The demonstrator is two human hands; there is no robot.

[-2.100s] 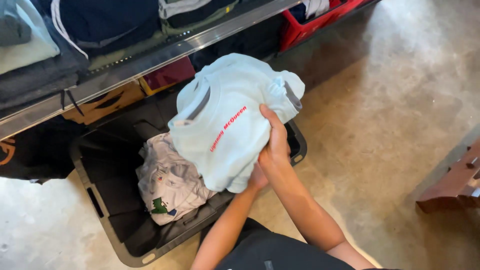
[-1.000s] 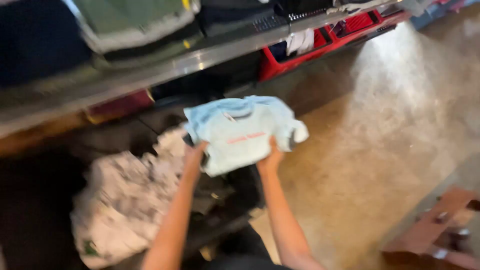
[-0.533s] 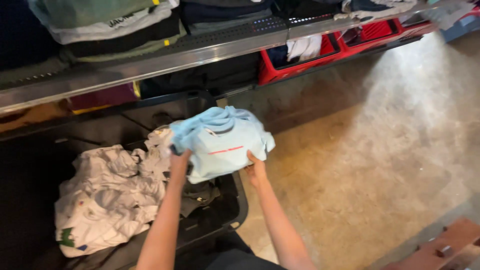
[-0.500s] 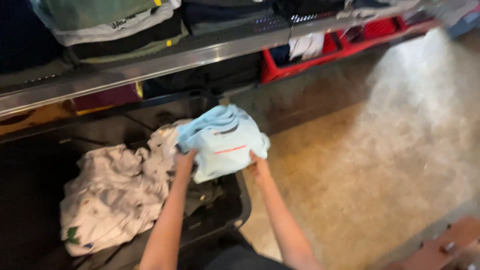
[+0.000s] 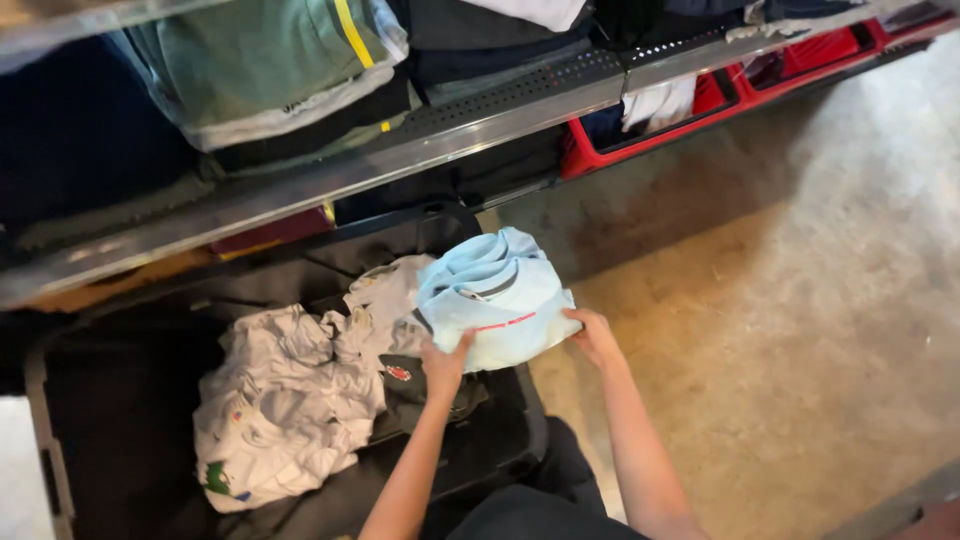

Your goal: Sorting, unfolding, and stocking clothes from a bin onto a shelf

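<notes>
A folded light blue garment (image 5: 495,295) with a red stripe of print is held above the right end of a black bin (image 5: 510,445). My left hand (image 5: 445,365) grips its near left edge, and my right hand (image 5: 595,335) grips its near right edge. Crumpled white patterned clothes (image 5: 290,400) lie inside the bin to the left of the garment.
A metal shelf rail (image 5: 420,140) runs across the top, with stacked folded clothes (image 5: 260,70) above it. A red crate (image 5: 700,110) sits under the shelf at the right. Concrete floor (image 5: 800,320) spreads to the right of the bin.
The view has swung left and nearer. The blue garment has been folded smaller and lowered toward the bin, with both hands now gripping its near edge.
</notes>
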